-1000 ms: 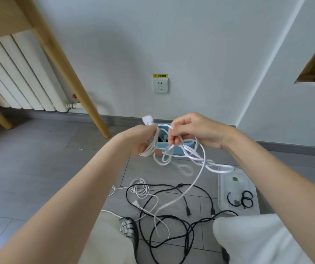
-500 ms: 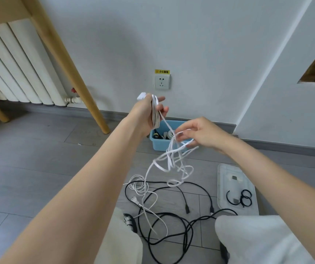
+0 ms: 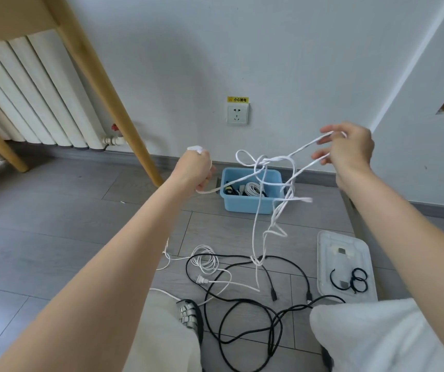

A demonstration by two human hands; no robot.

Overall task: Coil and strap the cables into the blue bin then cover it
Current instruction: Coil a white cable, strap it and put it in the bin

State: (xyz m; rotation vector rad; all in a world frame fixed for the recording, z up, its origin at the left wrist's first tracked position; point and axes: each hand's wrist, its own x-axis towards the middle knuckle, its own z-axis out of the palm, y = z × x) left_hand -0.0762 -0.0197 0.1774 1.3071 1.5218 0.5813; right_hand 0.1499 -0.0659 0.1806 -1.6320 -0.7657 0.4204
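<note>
From the head camera, I am closing my left hand [image 3: 198, 169] into a fist around one end of the white cable [image 3: 258, 224], with its white plug end poking out above my knuckles and a strand trailing out below my curled fingers. I am holding my right hand [image 3: 349, 151] up and well apart from the left, its fingers [image 3: 328, 129] partly spread rather than clenched; the thumb and upper fingers are pinching a loop of the same white cable, and a second strand is running under my lower fingers, touching them. Between my two hands the cable is hanging in a loose knot, and below that tangle it is dropping in twisted loops toward the floor [image 3: 54, 237]. The blue bin [image 3: 245, 202] is sitting on the floor below and between my hands, against the base of the wall, uncovered, with a few coiled cables inside. Nearer to me than my fingers, the black cables [image 3: 255, 318] are lying sprawled on the floor, and a smaller white coil [image 3: 204, 260] with a plug is lying beside them. Below my right hand, the clear lid [image 3: 355, 245] is lying flat on the floor, carrying the black straps [image 3: 357, 280], which are curled into rings. Above the bin, between my hands, a wall socket [image 3: 237, 114] is showing.
</note>
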